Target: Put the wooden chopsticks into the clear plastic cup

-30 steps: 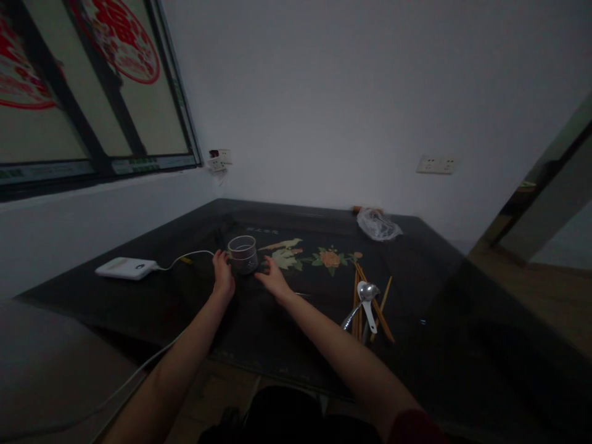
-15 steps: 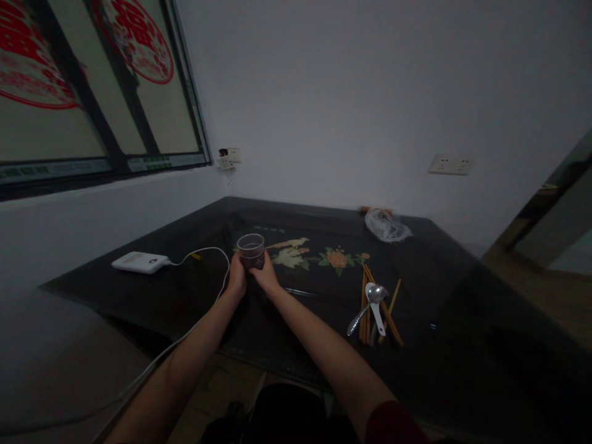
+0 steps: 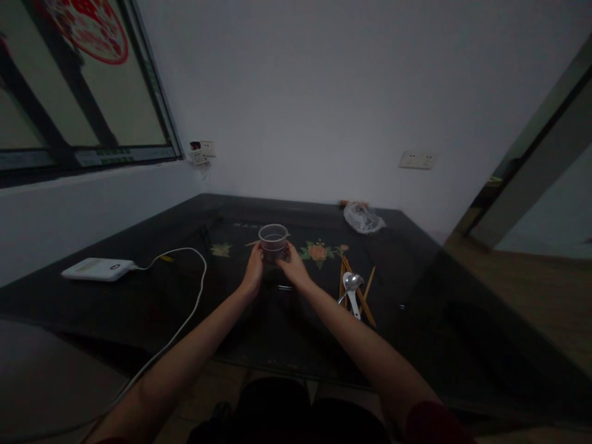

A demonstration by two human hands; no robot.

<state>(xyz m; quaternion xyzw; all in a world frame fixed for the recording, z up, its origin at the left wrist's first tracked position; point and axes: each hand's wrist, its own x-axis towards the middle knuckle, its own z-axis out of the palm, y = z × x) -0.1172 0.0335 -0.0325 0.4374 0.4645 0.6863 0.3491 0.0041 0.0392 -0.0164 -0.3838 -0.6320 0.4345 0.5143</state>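
Observation:
Between both palms, over the middle of the black table, is a dark cup-shaped container with a pale round rim. Its mouth faces up and it looks upright. My left hand wraps its left side, and my right hand closes round the right side. Whether its base touches the table is hidden by the hands. To the right of my right forearm lie several wooden chopsticks, with a metal spoon and a white spoon on top of them.
A white power bank with a white cable lies at the left; the cable runs down past my left forearm. A crumpled clear plastic bag sits at the back edge near the wall. Wall sockets are behind.
My view has turned to the right, so the table and wall sit further left. The container, held in both hands, has moved right across the table's flower-and-bird picture.

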